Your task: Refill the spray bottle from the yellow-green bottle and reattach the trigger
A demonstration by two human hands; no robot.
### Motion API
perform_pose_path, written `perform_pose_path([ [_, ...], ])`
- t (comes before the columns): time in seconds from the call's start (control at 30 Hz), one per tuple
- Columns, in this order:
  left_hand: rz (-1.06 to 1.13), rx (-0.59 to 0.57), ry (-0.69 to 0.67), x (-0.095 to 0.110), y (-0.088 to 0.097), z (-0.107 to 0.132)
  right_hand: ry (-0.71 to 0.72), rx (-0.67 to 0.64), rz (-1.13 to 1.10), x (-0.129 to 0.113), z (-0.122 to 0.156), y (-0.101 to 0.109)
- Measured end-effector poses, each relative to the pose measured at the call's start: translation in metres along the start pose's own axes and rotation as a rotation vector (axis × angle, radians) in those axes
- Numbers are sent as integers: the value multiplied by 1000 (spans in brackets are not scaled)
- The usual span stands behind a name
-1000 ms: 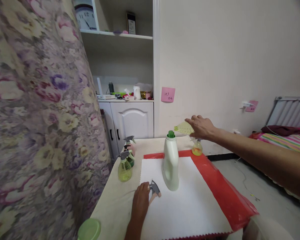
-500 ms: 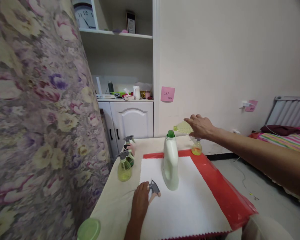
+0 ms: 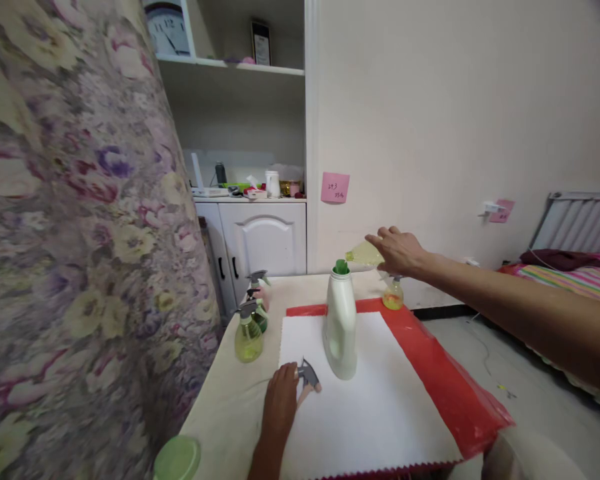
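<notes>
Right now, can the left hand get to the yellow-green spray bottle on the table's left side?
Probably yes. The left hand rests on a grey trigger sprayer head lying on the white sheet. The yellow-green spray bottle stands just beyond it to the left, with bare tabletop between them.

The right hand [image 3: 399,251] is tipping the yellow bottle [image 3: 363,254] slightly lower toward nine o'clock, nearing the white jug's green funnel [image 3: 341,267].

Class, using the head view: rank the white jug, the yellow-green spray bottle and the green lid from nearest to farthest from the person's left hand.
1. White jug, just right of the left hand, upright on the white sheet.
2. Yellow-green spray bottle, behind and slightly left; nearly as close as the jug.
3. Green lid, farthest, at the table's near left corner.
</notes>
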State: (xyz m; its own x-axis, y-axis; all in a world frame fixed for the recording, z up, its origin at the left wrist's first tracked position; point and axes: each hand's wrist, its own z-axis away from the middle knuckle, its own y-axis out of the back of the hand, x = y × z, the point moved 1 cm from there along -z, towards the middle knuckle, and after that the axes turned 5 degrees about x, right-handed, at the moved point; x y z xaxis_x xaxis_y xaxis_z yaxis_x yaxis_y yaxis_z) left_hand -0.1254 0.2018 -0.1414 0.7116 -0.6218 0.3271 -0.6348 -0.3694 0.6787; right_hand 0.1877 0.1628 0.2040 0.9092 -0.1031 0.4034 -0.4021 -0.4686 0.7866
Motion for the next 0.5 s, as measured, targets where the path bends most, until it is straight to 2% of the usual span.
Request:
perform_pose_path([
  [0.5, 0, 32, -29, -3, -3, 2, 42, 20, 32, -10, -5, 4],
])
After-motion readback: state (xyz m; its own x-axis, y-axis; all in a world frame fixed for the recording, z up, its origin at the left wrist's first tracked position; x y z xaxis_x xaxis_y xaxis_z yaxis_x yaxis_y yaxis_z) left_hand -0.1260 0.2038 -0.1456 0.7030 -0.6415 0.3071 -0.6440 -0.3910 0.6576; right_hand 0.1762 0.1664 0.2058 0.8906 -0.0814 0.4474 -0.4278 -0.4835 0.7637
